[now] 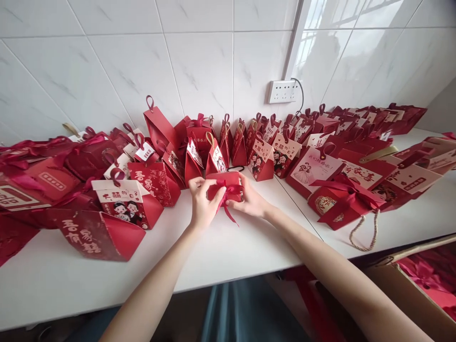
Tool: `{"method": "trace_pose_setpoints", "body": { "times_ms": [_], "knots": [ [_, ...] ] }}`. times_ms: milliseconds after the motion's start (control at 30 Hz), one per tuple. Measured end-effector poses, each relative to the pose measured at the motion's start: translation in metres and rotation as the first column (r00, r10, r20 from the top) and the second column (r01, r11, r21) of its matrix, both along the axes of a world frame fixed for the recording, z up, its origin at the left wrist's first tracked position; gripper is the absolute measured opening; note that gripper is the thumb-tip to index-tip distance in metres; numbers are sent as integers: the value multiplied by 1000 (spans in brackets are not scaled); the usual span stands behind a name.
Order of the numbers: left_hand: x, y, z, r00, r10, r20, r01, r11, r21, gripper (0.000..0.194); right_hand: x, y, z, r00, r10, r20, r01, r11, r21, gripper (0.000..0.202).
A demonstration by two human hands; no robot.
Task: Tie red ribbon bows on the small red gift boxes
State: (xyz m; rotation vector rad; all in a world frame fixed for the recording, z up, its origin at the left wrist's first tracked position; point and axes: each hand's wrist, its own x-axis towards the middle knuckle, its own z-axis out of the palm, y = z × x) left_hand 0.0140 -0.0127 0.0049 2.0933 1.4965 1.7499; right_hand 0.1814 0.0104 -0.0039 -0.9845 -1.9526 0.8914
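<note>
Both hands are around a small red gift box (233, 178) with a dark red ribbon bow, over the middle of the white table. My left hand (206, 199) grips its left side, the thumb pressed on the ribbon (225, 188). On the other side, my right hand (251, 198) has its fingers closed round the box's right end. One ribbon tail hangs below the box towards me. Just behind stand small red candy boxes (261, 161) with looped handles. The underside of the held box is hidden.
Many red gift boxes crowd the left side, the nearest a red box (96, 235) lying near the edge. At right sits a ribboned box (342, 202) with a rope handle (366, 232). A cardboard carton (395, 285) holds red items below. A power strip (284, 91) is on the tiled wall.
</note>
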Motion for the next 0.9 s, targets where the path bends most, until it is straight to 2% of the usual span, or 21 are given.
{"method": "trace_pose_setpoints", "body": {
  "times_ms": [167, 333, 533, 667, 767, 833, 900],
  "knots": [
    [-3, 0, 3, 995, -23, 93, 27, 999, -41, 11, -2, -1, -3, 1000, -25, 6, 25, 1000, 8, 86],
    [-8, 1, 3, 986, -107, 130, 118, 990, -82, 12, 1, 2, -6, 1000, -14, 4, 14, 1000, 3, 88],
    [-8, 2, 2, 978, -169, 122, 172, 985, -18, 11, 5, 2, -3, 1000, 5, 18, -5, 1000, -14, 81],
    [-9, -1, 2, 983, -183, 23, 184, 983, -9, 38, 3, 0, 0, 997, 36, -73, -37, 999, -13, 80],
    [-8, -3, 4, 986, -155, -61, 154, 988, -24, 25, 4, -2, 3, 988, 31, -149, -45, 995, -89, 79],
    [-8, -4, 5, 990, -124, -62, 124, 992, -6, 15, 5, -4, 7, 984, 28, -177, -56, 986, -158, 76],
    [-7, -3, 5, 993, -111, -50, 112, 994, 11, 12, 4, -6, 10, 982, 16, -189, -52, 980, -189, 75]
  ]
}}
